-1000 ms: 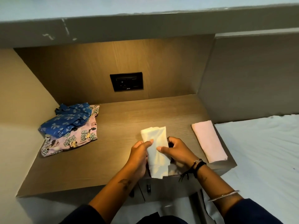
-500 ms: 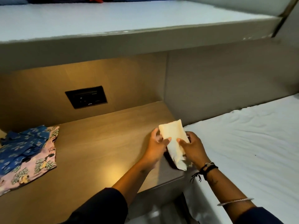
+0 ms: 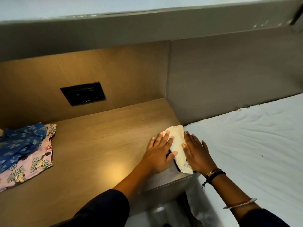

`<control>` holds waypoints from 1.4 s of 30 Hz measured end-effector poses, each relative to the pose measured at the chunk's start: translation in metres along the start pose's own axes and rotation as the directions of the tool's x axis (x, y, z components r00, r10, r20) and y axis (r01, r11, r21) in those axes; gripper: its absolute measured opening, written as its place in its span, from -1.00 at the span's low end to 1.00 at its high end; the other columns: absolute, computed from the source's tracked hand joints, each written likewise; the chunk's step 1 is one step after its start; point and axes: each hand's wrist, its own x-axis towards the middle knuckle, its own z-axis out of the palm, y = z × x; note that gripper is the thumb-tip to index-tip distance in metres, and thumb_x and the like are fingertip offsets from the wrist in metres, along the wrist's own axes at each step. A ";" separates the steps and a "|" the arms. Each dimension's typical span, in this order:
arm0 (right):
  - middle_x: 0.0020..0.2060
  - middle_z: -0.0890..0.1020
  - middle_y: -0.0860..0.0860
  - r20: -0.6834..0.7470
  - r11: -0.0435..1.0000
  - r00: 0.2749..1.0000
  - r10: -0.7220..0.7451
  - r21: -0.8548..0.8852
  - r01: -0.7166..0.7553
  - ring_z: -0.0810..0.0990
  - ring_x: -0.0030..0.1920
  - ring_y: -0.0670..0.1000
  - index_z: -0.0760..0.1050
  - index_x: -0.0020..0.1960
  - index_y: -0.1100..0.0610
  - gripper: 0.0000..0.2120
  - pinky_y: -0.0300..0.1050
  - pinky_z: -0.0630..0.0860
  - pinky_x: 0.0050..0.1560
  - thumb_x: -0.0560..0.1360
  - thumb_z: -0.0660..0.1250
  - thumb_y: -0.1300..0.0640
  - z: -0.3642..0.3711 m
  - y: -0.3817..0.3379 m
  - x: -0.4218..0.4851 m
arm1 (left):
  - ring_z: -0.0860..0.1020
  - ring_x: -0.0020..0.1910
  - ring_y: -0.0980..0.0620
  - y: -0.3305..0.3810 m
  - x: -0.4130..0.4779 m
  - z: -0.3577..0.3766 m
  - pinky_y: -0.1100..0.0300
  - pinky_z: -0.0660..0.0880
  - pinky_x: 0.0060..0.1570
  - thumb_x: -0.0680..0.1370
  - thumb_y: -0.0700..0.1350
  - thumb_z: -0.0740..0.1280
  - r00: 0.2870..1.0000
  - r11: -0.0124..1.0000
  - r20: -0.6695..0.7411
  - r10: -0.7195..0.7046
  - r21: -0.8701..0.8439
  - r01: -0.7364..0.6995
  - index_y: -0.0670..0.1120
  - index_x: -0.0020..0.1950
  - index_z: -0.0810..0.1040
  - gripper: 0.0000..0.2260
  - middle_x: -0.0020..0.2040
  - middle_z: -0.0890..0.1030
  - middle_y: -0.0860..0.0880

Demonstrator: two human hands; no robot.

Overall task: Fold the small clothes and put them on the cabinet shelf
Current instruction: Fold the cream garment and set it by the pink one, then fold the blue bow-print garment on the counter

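A folded cream cloth (image 3: 177, 145) lies at the right end of the wooden cabinet shelf (image 3: 98, 145), close to its right edge. My left hand (image 3: 159, 153) rests flat on the cloth's left side, fingers spread. My right hand (image 3: 196, 154) lies flat along its right side, fingers spread too. Neither hand grips the cloth. A dark strip shows under the cloth's near end; I cannot tell what it is. An unfolded blue patterned garment (image 3: 19, 145) lies on top of a pink printed garment (image 3: 32, 166) at the shelf's left end.
A black socket panel (image 3: 83, 93) sits in the shelf's back wall. A grey ledge (image 3: 147, 25) overhangs the shelf. A bed with a white sheet (image 3: 254, 145) adjoins the shelf on the right, backed by a grey panel (image 3: 229, 76).
The cream cloth went from held above the shelf's right end to lying on it. Both hands opened and now lie flat on it. The folded pink cloth seen earlier is no longer visible.
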 end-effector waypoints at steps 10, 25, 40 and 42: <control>0.50 0.26 0.19 -0.278 0.984 0.953 -0.118 -0.162 0.074 0.24 0.46 0.25 0.30 0.45 0.12 -0.39 0.32 0.21 0.37 0.55 -0.05 -0.21 -0.035 -0.104 -0.002 | 0.02 0.58 -0.02 -0.081 -0.093 -0.068 -0.01 -0.15 0.51 0.59 0.14 0.15 0.940 0.961 -0.209 -0.268 -0.130 0.245 -0.01 0.57 0.14 -0.43 0.60 0.11 -0.05; 0.45 0.36 0.05 0.108 0.692 0.704 -0.702 -0.135 0.710 0.38 0.35 0.15 0.34 0.38 -0.02 -0.51 0.06 0.34 0.19 0.47 0.26 -0.05 0.102 -0.477 0.086 | 0.36 0.41 -0.11 -0.306 -0.286 -0.173 -0.01 0.31 0.39 0.58 -0.08 0.26 0.488 0.577 -0.354 -0.798 -0.215 0.787 -0.04 0.47 0.37 -0.56 0.45 0.42 -0.09; -0.22 0.50 0.03 -0.034 0.541 0.819 -0.573 0.735 0.409 0.44 -0.21 -0.02 0.39 -0.10 0.16 -0.87 -0.12 0.40 -0.22 0.61 0.22 0.16 0.068 -0.526 0.079 | 0.24 0.49 -0.18 -0.319 -0.293 -0.178 -0.13 0.21 0.45 0.46 0.11 0.43 0.601 0.743 -0.453 -0.658 -0.265 0.614 -0.15 0.55 0.17 -0.21 0.53 0.26 -0.19; -0.23 0.47 -0.02 -0.028 0.480 0.804 -0.594 0.789 0.382 0.40 -0.24 -0.10 0.38 -0.10 0.07 -0.87 -0.25 0.36 -0.25 0.64 0.18 0.13 0.035 -0.520 0.070 | 0.45 0.31 -0.21 -0.314 -0.287 -0.183 -0.14 0.41 0.26 0.46 0.00 0.47 0.547 0.774 -0.549 -0.632 -0.415 0.478 -0.20 0.40 0.40 -0.42 0.34 0.50 -0.23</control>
